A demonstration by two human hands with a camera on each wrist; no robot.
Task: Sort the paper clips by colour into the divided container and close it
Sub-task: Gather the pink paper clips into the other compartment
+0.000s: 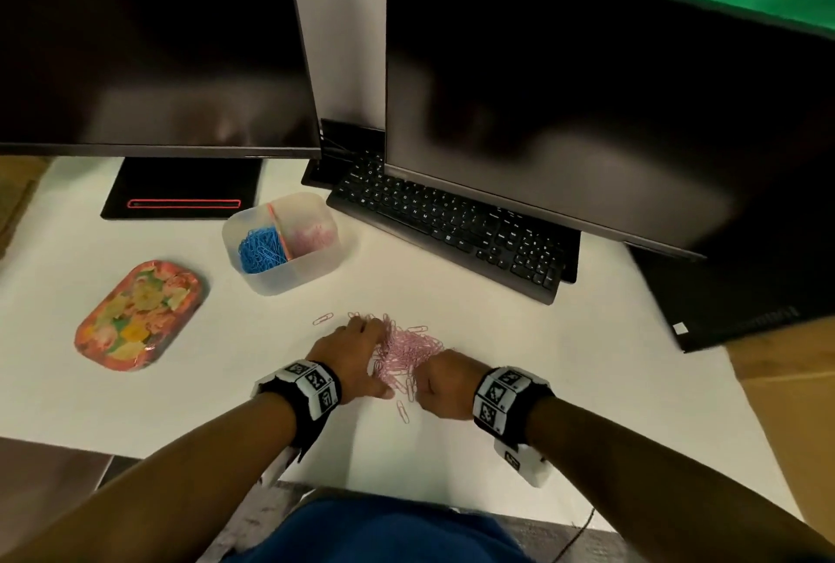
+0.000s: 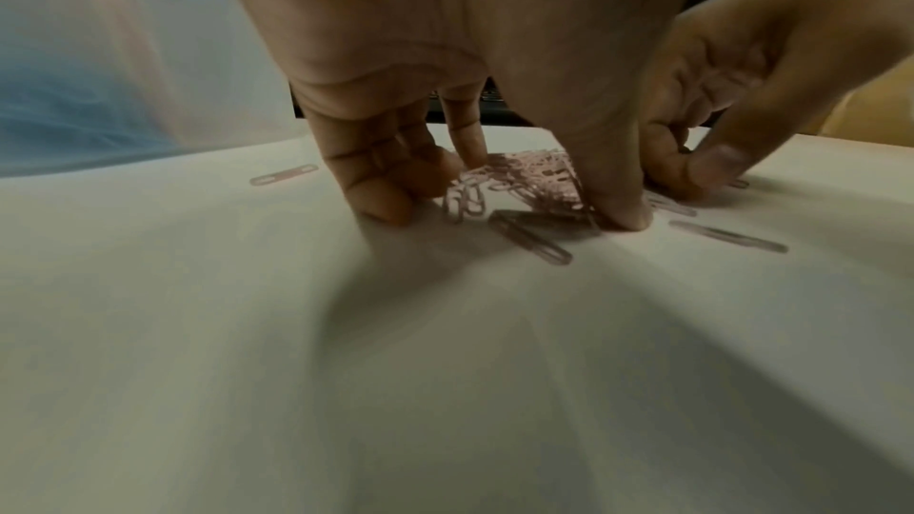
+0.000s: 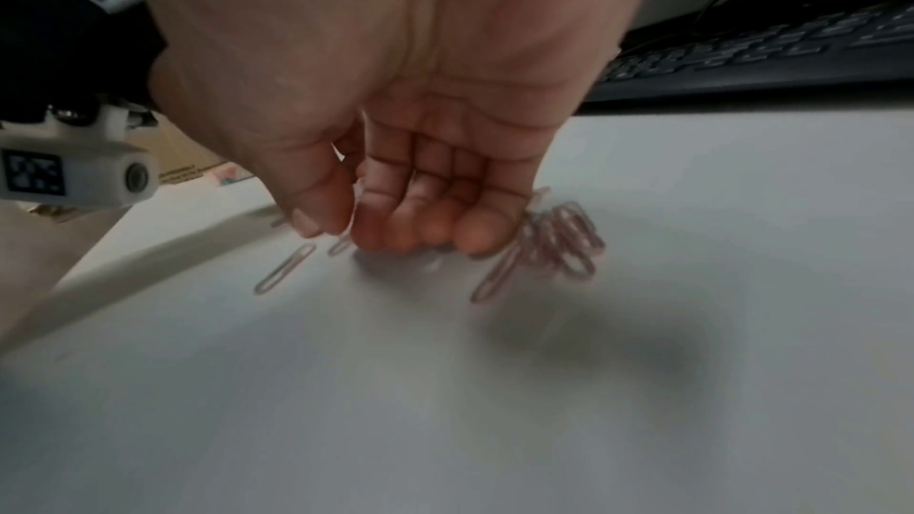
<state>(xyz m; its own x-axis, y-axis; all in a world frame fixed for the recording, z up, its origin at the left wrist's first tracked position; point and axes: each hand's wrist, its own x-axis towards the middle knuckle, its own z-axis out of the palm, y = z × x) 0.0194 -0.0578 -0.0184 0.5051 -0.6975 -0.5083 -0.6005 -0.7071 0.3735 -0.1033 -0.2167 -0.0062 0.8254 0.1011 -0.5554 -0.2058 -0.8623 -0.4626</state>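
Note:
A heap of pink paper clips point(image 1: 409, 350) lies on the white desk point(image 1: 519, 359) in front of me. My left hand point(image 1: 375, 357) stands over its left side. In the left wrist view that left hand point(image 2: 504, 210) has its fingertips point(image 2: 386, 206) and thumb planted on the desk with pink clips point(image 2: 534, 178) between them. My right hand point(image 1: 433, 375) is at the heap's right. In the right wrist view the right hand point(image 3: 346, 237) has curled fingers and its thumb pinches clips point(image 3: 341, 245). The open divided container point(image 1: 316, 266) holds blue clips point(image 1: 262, 248) on the left and pink clips point(image 1: 311, 230) on the right.
A floral oval lid point(image 1: 138, 314) lies left of the container. A black keyboard point(image 1: 452, 228) and two dark monitors point(image 1: 565, 110) stand behind. Stray pink clips point(image 1: 323, 318) lie around the heap. The desk's front edge is near my body.

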